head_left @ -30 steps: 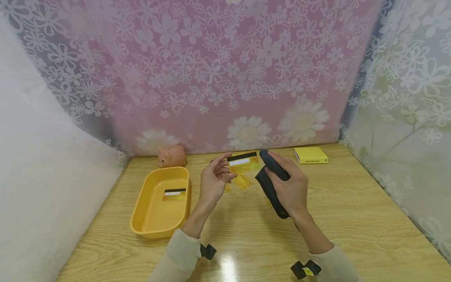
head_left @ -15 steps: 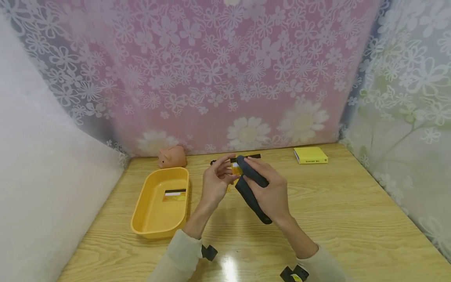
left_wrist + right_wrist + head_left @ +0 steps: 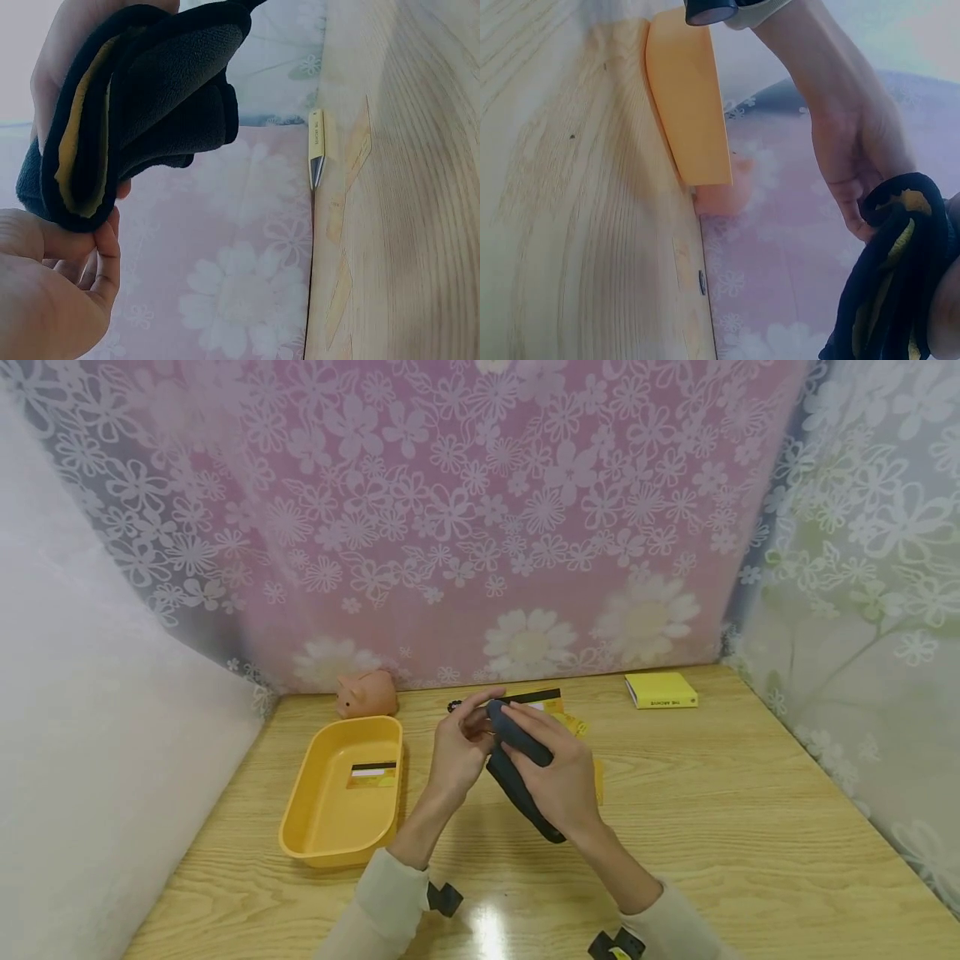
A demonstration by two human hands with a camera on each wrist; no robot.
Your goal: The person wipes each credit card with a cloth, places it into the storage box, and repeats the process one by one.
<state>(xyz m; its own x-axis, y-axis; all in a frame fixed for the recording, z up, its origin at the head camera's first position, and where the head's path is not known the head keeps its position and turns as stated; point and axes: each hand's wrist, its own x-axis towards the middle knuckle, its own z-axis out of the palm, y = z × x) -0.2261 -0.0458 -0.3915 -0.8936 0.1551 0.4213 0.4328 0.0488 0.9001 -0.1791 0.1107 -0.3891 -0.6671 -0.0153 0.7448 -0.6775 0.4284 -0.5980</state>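
Observation:
My right hand (image 3: 558, 768) grips a folded dark navy cloth (image 3: 172, 97) with a yellow lining, held above the table. My left hand (image 3: 457, 760) has curled fingers at the cloth's near end. In the left wrist view, that hand's thumb and a bent finger pinch close at the cloth's lower edge. Behind the hands, a yellow card (image 3: 553, 696) with a black stripe lies on the table, partly covered. Several other yellow cards (image 3: 360, 154) lie there too. Another striped card (image 3: 372, 776) rests inside the yellow tray (image 3: 290, 810) at left.
An orange-pink piggy bank (image 3: 366, 693) stands behind the tray. A yellow book (image 3: 662, 691) lies at the back right of the wooden table (image 3: 750, 827). A small black beaded item (image 3: 453, 705) is near the back edge, before a floral curtain (image 3: 480, 527).
My right hand has moved left with the cloth, bringing it to my left fingers and over the table cards' front. The left hand has shifted only slightly right.

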